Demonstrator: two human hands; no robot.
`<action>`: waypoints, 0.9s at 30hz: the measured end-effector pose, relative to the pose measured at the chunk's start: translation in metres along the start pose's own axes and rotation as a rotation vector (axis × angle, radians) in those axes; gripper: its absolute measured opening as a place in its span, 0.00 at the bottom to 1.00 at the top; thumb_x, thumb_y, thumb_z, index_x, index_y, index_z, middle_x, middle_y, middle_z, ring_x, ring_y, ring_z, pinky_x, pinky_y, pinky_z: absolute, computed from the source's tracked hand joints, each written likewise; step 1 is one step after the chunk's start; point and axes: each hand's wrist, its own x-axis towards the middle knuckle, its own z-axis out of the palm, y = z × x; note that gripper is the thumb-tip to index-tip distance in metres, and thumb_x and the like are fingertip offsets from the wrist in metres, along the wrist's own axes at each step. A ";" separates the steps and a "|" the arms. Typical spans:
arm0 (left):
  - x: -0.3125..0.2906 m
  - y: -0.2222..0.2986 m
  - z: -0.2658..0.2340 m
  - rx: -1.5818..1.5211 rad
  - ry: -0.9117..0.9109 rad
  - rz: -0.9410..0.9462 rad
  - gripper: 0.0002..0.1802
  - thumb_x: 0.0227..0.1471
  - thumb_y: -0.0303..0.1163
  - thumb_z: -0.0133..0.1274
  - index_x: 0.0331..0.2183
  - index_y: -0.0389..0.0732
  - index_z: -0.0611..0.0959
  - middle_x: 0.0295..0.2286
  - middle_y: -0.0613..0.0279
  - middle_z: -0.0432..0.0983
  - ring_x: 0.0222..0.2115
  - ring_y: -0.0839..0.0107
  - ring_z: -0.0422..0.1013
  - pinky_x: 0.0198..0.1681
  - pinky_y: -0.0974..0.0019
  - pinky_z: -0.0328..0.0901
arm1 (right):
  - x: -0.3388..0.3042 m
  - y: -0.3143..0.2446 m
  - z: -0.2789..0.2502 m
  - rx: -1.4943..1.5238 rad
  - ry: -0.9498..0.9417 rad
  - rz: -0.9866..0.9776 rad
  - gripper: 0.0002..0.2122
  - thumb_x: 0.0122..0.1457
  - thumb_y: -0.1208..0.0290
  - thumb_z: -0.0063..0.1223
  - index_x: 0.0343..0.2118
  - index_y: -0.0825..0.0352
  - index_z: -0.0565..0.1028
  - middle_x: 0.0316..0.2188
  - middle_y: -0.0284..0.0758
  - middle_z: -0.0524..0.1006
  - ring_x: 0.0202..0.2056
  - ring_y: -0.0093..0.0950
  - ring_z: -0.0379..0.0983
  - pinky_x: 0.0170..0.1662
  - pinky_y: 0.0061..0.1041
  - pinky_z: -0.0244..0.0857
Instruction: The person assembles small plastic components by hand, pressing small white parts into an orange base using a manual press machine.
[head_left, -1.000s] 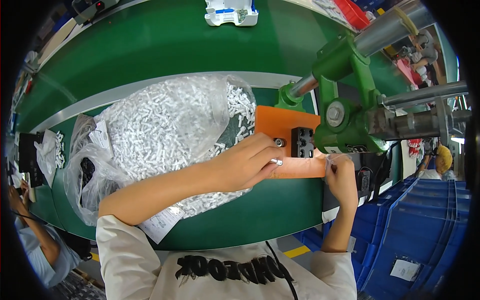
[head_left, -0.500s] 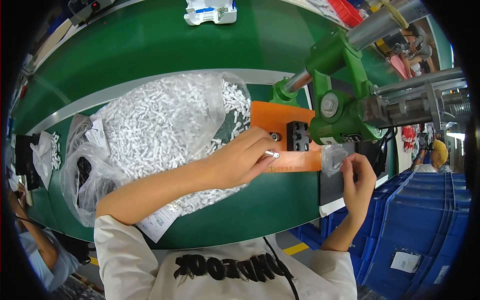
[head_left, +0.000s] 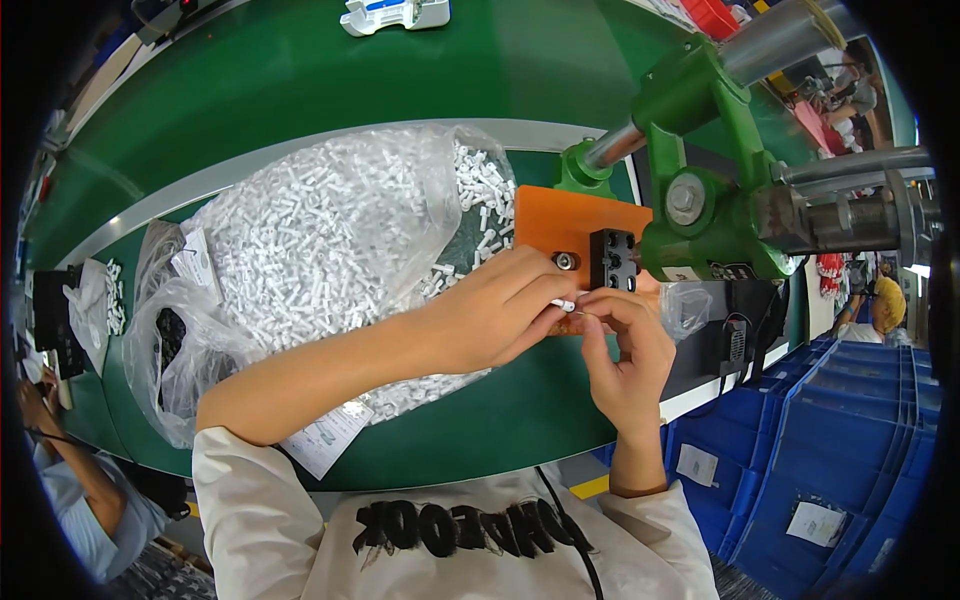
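My left hand (head_left: 510, 305) is closed in a pinch on a small white cylindrical part (head_left: 563, 305), its end poking out past the fingertips. Right beside that end, my right hand (head_left: 632, 345) has thumb and forefinger pressed together; what they hold is too small to make out. Both hands are over the lower edge of an orange plate (head_left: 535, 212). On the plate stand a black block with holes (head_left: 613, 262) and a small round metal fitting (head_left: 566, 261). A small clear plastic bag (head_left: 686, 312) lies just beyond my right hand.
A large clear bag (head_left: 320, 220) full of white parts spreads over the green table (head_left: 450, 440). The green press (head_left: 700, 210) overhangs the plate at right. Blue crates (head_left: 810, 440) stand beside the table. A white case (head_left: 395, 15) sits at the back. Other people work nearby.
My right hand has moved left from the small clear bag to the tip of the white part. My left hand still holds that part. The view has shifted slightly.
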 end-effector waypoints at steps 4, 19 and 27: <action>0.001 -0.002 0.001 0.039 0.021 0.064 0.17 0.46 0.20 0.59 0.40 0.34 0.75 0.35 0.53 0.72 0.35 0.55 0.69 0.39 0.57 0.66 | -0.001 0.002 0.005 -0.003 -0.015 0.019 0.09 0.52 0.86 0.59 0.35 0.73 0.74 0.35 0.40 0.79 0.32 0.27 0.79 0.36 0.22 0.75; 0.000 -0.001 0.005 0.115 0.059 0.087 0.13 0.46 0.24 0.58 0.37 0.36 0.76 0.34 0.55 0.72 0.34 0.58 0.70 0.39 0.59 0.66 | 0.006 -0.007 0.005 -0.220 -0.049 -0.154 0.11 0.50 0.87 0.60 0.36 0.74 0.73 0.34 0.40 0.80 0.29 0.28 0.79 0.34 0.23 0.76; -0.003 0.002 -0.002 0.120 0.018 0.187 0.19 0.43 0.19 0.62 0.40 0.33 0.77 0.38 0.53 0.74 0.37 0.55 0.73 0.40 0.58 0.69 | -0.006 -0.002 -0.003 0.649 -0.138 0.381 0.08 0.54 0.90 0.55 0.36 0.76 0.72 0.40 0.40 0.74 0.35 0.25 0.76 0.38 0.21 0.73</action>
